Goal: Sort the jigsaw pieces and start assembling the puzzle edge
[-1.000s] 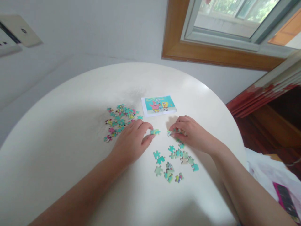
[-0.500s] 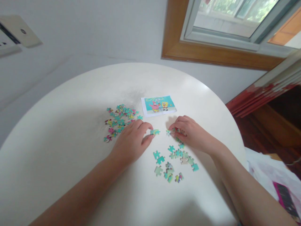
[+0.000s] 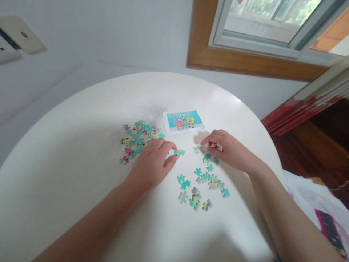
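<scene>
My left hand [image 3: 154, 160] rests on the table with thumb and index finger pinching a small strip of joined jigsaw puzzle pieces [image 3: 180, 153], green and yellow. To the right, my right hand [image 3: 225, 149] has its thumb and index finger at a teal puzzle piece [image 3: 202, 149]. Just left of those fingertips lies a pale patterned puzzle piece [image 3: 196, 150]. Partly hidden under the right palm is another dark-marked piece [image 3: 217, 146]. Between and below the hands are several loose puzzle pieces [image 3: 206, 177], mostly teal and pale green.
A heap of mixed puzzle pieces [image 3: 139, 136] spreads beyond my left hand. The printed cartoon picture [image 3: 184, 122] lies flat behind the hands. All this is on a round white table [image 3: 81, 145] against a wall, below a wood-framed window [image 3: 245, 63].
My right hand has shifted slightly up and right, its fingertips leaving the pale patterned piece. Teal pieces beneath it have come into view. My left hand stays put.
</scene>
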{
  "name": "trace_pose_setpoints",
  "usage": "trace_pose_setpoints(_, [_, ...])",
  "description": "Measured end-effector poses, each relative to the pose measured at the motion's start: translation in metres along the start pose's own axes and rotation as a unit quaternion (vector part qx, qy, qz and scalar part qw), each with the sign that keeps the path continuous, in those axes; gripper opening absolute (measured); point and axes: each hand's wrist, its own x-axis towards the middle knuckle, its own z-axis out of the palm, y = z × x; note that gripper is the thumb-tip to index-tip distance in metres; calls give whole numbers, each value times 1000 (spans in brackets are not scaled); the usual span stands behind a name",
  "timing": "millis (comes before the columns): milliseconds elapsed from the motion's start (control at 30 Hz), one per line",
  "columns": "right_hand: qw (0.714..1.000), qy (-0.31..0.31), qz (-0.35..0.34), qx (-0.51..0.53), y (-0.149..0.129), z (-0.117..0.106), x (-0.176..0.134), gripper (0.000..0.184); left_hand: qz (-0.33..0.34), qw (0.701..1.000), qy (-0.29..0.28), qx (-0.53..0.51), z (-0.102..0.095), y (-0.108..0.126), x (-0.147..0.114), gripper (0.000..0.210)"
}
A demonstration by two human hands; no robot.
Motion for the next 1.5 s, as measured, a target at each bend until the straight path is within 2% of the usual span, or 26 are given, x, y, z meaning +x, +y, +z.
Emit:
trace_pose_setpoints(167, [996, -57, 32, 63, -1, -15, -9, 17, -5, 1000, 0, 0, 0, 1, 1, 16])
trace_pose_setpoints(333, [988, -142, 32, 50, -5, -23, -17, 19, -3, 1000, 2, -4, -1, 1, -1, 16])
trace_pose_setpoints(467, [982, -182, 27, 41, -8, -24, -20, 16, -4, 1000, 3, -7, -2, 2, 0, 16])
trace_pose_setpoints(700, [983, -171, 64, -33, -14, -13, -19, 6, -1, 1000, 1, -7, -2, 2, 1, 17])
trace_pose_setpoints(1033, [983, -175, -45, 15, -24, -8, -19, 32, -4, 1000, 1, -7, -2, 2, 0, 16])
trace_pose_setpoints(1167, [981, -180, -62, 45, -24, -7, -18, 39, -5, 1000, 2, -3, -2, 2, 0, 15])
trace_pose_setpoints(1367, [986, -147, -38, 63, -25, -17, -17, 30, -6, 1000, 3, -2, -2, 2, 0, 15])
trace_pose_setpoints(1500, [985, -163, -21, 46, -25, -15, -17, 19, 1, 1000, 3, -5, -2, 1, 0, 15])
